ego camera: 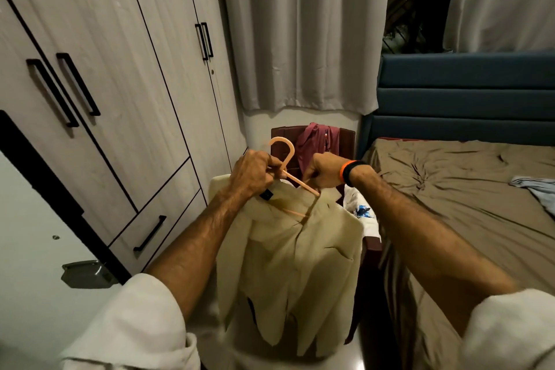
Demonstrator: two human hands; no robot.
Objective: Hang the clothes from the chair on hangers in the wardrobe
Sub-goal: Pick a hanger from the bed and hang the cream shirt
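A person holds a cream shirt (297, 264) up in front of a dark wooden chair (345, 135), working a peach plastic hanger (288, 171) into its collar. The left hand (250, 174) has its fingers curled tight around the collar and the base of the hanger's hook; the right hand (322, 173), with an orange and black wristband (348, 173) above it, pinches the cloth at the hanger's right arm. One end of the hanger is inside the neck opening, and the hook stands clear above the hands. A maroon garment (312, 144) is draped over the chair's back, and a white printed garment (360, 210) lies on the seat behind the shirt. The wardrobe (120, 84) stands to the left, the doors in view closed. To the right is a bed (465, 189) with a rumpled brown sheet, and grey curtains (300, 33) hang behind the chair.
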